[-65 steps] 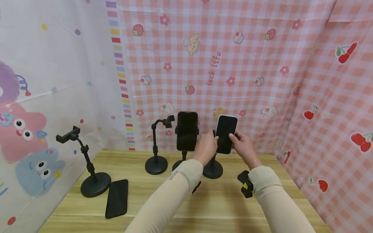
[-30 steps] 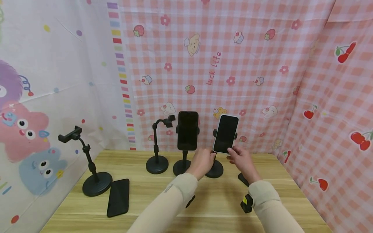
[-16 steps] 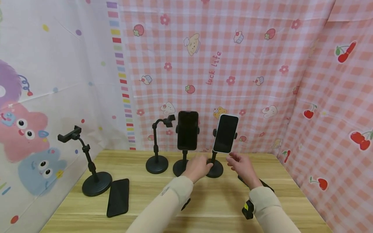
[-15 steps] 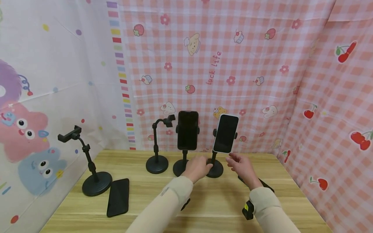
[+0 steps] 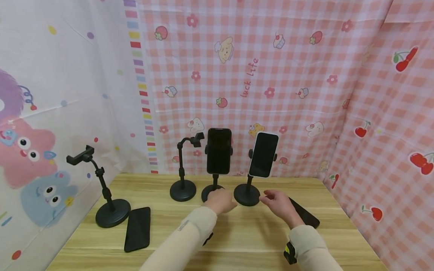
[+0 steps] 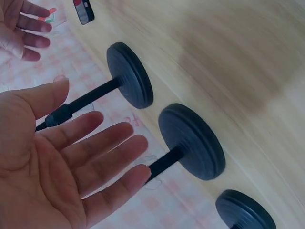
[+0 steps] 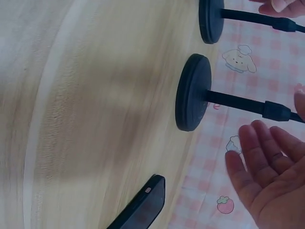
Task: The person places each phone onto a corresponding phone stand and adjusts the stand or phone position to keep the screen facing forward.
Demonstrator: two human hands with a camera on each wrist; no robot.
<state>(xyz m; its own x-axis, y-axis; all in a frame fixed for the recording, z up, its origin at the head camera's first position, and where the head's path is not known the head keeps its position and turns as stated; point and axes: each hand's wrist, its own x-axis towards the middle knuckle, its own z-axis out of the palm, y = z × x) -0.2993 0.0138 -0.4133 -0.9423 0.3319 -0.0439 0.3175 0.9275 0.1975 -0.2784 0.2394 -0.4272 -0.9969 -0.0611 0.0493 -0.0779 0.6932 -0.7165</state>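
A white-edged smartphone (image 5: 263, 154) stands slightly tilted in the clamp of the right-hand phone stand (image 5: 247, 195). Beside it, a black smartphone (image 5: 219, 151) sits upright in another stand, whose base (image 5: 208, 193) is partly covered by my left hand. My left hand (image 5: 221, 200) holds nothing; in the left wrist view its fingers (image 6: 102, 164) are loosely extended. My right hand (image 5: 278, 204), also holding nothing, hovers right of the white-edged phone's stand, with relaxed fingers (image 7: 259, 148) in the right wrist view. Near that wrist a dark phone (image 5: 304, 213) lies on the table.
Two phone stands with nothing in their clamps stand at left: one at the back (image 5: 182, 190), one nearer (image 5: 112, 213). A black phone (image 5: 137, 229) lies flat beside the nearer stand. Patterned cloth (image 5: 291, 67) hangs behind and beside the wooden table (image 5: 244, 248).
Both hands have let go of the white-edged phone and drawn down and back toward me, moving apart. The phone stays in its stand, and the dark phone at right is now more visible.
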